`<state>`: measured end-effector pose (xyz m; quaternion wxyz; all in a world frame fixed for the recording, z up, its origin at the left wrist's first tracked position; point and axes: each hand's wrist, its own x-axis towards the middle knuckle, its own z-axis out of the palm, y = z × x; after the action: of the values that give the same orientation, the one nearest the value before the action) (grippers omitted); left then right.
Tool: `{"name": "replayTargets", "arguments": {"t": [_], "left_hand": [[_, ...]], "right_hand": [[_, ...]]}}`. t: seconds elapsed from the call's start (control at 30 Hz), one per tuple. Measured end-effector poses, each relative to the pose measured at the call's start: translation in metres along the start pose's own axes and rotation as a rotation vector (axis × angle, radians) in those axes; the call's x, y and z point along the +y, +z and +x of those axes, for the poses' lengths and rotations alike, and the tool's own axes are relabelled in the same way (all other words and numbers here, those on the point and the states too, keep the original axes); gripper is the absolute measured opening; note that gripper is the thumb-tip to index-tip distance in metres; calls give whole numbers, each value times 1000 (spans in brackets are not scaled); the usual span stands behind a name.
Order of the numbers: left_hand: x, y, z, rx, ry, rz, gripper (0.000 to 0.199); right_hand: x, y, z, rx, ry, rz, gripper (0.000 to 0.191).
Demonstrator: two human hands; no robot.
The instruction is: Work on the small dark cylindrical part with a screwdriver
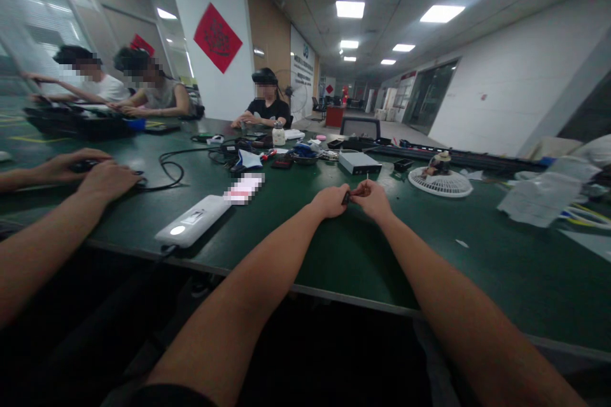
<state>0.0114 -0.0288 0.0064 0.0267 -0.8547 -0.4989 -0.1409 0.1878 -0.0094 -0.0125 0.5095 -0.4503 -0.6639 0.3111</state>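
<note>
Two-Handed Handling of a Small Dark Part

Head view: The small dark part [345,198] is located between the two hands, above the green worktop [344,261]. It is gripped at the fingertips of the left hand [328,202]. The grip of the right hand [375,203] is closed on a thin piece [367,176], which protrudes above the fingers. The fingertips of the two hands are brought close together; whether the thin piece is in contact with the dark part cannot be told. Neither item can be identified at this size.

Beyond the hands, a grey box [360,164] is placed on the worktop. To the right, an upturned white fan grille [440,185] is seen. To the left, a white elongated unit [195,221] is laid near the edge, and a co-worker's hands [107,179] are positioned farther left.

Fine two-handed manipulation is judged to be in hand. For the next move, a steady left grip and small, controlled right fingertip motion are judged to be required.
</note>
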Motion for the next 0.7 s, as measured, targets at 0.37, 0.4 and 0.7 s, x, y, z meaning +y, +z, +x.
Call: {"name": "replayTargets", "arguments": {"t": [0.37,0.4,0.7], "left_hand": [[-1,0,-1,26,115,-71,35],[-1,0,0,25,133,-67,31],[-6,3,5,31,148,-94,25]], "right_hand": [[-6,-7,-6,17,13,-322,29],[-7,-7,-6,11,10,-336,28],[-3,-2,-7,-27,13,-424,18]]}}
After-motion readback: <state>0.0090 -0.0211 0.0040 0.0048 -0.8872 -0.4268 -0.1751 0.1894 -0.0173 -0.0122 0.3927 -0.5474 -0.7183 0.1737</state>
